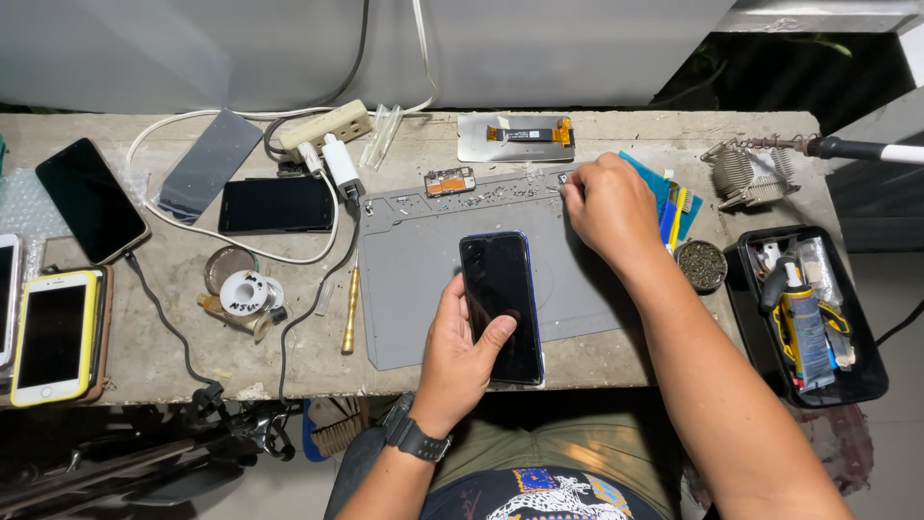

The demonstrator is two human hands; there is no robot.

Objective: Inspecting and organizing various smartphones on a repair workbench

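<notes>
Black phone (500, 306), long axis pointing away, lies grasped in the left hand (460, 358). Right hand (608, 207) pinches something too small to identify on the grey mat (414, 279).

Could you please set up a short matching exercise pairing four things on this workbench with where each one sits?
Things:
1. dark phone
2. yellow-cased phone
3. soldering iron stand
4. glue bottle

Places:
A. in the black tray at the right
B. far right, at the back of the bench
C. held in the left hand over the grey mat
D. left front edge of the bench

Pairs: 1-C, 2-D, 3-B, 4-A
</notes>
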